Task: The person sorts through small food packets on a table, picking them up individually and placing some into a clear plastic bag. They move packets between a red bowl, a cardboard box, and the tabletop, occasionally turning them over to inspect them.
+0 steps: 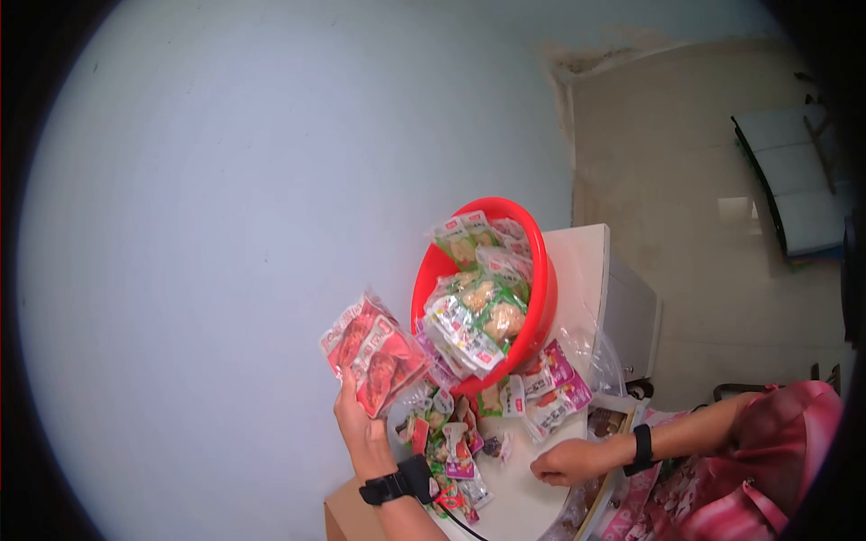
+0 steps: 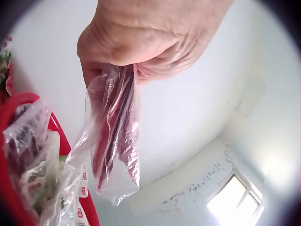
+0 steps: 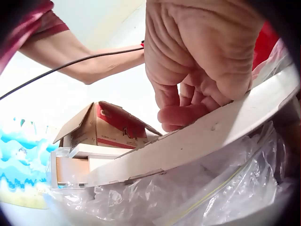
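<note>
My left hand (image 1: 363, 431) grips the lower edge of a clear plastic bag of red snack packets (image 1: 377, 356), raised against the pale wall to the left of the red basin. The left wrist view shows the same bag (image 2: 117, 141) hanging edge-on below the hand, its clear film crumpled. Over the white tabletop near its edge is my right hand (image 1: 570, 462), fingers loosely curled with nothing in them. Bagged green-and-white snack packets (image 1: 478, 307) fill the red basin (image 1: 539, 316), which stands tilted on the table.
Loose small packets (image 1: 451, 442) lie below the basin, with purple-and-white packets (image 1: 557, 392) to their right. A cardboard box (image 3: 117, 127) stands beyond the table edge in the right wrist view. Clear plastic film (image 3: 225, 183) hangs under that edge. A black cable (image 3: 70, 63) trails from the left wrist.
</note>
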`<action>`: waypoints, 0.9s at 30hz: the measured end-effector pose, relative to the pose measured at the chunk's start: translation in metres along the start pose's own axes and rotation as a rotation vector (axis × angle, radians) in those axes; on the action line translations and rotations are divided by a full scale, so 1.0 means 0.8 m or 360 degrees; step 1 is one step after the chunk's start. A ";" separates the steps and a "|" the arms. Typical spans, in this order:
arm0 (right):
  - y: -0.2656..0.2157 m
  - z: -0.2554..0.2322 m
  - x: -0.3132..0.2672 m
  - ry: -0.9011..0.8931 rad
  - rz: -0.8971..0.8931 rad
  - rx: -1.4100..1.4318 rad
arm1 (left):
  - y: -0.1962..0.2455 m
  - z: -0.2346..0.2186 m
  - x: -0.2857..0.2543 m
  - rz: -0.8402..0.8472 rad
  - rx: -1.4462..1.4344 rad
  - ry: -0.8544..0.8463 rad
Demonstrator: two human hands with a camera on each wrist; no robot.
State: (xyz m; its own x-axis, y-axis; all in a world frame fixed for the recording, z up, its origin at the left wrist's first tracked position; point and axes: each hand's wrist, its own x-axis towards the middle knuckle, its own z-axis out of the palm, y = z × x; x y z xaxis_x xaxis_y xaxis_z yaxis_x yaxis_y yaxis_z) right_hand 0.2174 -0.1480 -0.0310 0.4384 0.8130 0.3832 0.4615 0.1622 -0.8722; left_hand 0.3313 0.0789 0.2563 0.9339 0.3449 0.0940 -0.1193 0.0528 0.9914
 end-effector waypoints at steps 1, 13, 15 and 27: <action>0.000 -0.001 -0.001 -0.0027 -0.0008 0.0048 | -0.004 0.007 0.024 -0.0045 -0.0052 -0.0023; -0.009 -0.011 -0.003 0.0015 -0.0132 0.0035 | -0.140 0.080 0.205 -0.0137 0.0365 0.0240; -0.011 -0.015 -0.004 0.0064 -0.0162 0.0056 | -0.164 0.088 0.198 -0.0208 0.0700 0.0139; -0.008 -0.012 -0.003 -0.0168 -0.0016 -0.0057 | -0.065 0.091 0.008 0.0150 0.0994 -0.0070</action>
State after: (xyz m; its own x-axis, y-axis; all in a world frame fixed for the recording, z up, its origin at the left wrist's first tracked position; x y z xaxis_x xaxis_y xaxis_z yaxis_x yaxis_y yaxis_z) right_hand 0.2207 -0.1562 -0.0232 0.3509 0.8661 0.3561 0.4937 0.1520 -0.8562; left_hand 0.3678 0.0104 0.2121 0.9435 0.2821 0.1739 0.0051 -0.5371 0.8435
